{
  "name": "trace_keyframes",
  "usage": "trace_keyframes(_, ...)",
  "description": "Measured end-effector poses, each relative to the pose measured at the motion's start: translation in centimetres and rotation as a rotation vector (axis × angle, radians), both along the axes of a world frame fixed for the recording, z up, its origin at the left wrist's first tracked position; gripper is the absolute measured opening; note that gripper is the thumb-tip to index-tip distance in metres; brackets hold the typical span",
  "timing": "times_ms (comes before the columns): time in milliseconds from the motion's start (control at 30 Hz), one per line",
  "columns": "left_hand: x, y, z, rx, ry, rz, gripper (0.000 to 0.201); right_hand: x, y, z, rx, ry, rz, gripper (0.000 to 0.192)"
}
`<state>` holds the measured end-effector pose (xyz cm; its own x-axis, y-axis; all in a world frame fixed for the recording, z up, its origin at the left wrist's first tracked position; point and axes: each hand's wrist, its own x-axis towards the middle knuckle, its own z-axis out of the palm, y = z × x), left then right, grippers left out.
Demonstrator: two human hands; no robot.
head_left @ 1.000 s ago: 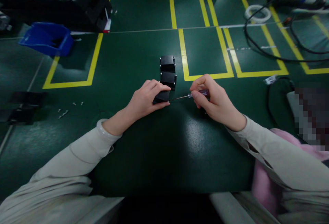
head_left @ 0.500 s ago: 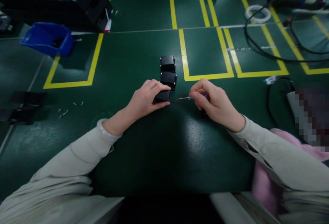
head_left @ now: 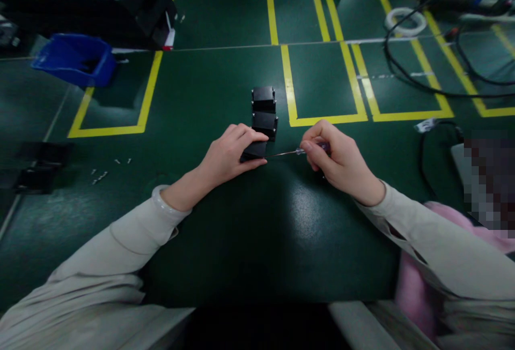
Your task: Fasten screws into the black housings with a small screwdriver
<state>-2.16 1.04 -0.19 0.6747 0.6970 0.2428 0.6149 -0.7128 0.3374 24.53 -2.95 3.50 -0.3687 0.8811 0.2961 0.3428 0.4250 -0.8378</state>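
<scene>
Green bench [head_left: 225, 243] — left hand [head_left: 229, 158] clamped on black block [head_left: 254, 151], right hand [head_left: 341, 161] pinching screwdriver [head_left: 300, 151] tip-in.

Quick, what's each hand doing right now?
Left hand: closed on the small black box.
Right hand: closed on the screwdriver, tip at the box.

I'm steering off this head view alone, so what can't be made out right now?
- Screwdriver tip: hidden where it meets the black box, under the left hand.
- Screwdriver handle: mostly covered by the right hand.
- Screws on the table: too small to count.
- Right edge: pixelated patch.
</scene>
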Motion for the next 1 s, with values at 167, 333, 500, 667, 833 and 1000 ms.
trace_keyframes(167, 0.1, -0.02, 0.12, 0.002, -0.01, -0.002, 0.043, 0.13, -0.03, -0.22, -0.012, 0.034, -0.021, 0.007)
trace_keyframes(333, 0.12, -0.04, 0.08, 0.003, -0.01, -0.006, 0.044, -0.03, -0.09, -0.2, -0.008, 0.017, -0.045, 0.008)
trace_keyframes(500, 0.12, -0.1, 0.1, 0.001, -0.003, -0.001, 0.043, 0.0, -0.07, 0.03, 0.001, -0.012, -0.034, 0.014)
trace_keyframes(667, 0.1, -0.09, 0.13, -0.006, -0.002, 0.001, 0.045, 0.06, -0.15, 0.06, 0.031, 0.001, 0.009, 0.003)
trace_keyframes(833, 0.08, -0.1, 0.11, -0.019, 0.004, 0.011, 0.044, 0.0, -0.11, 0.31, 0.035, -0.035, 0.006, 0.005)
trace_keyframes(1000, 0.08, -0.12, 0.17, -0.023, 0.015, 0.015, 0.044, 0.1, -0.07, 0.18, 0.033, -0.039, 0.016, 0.013)
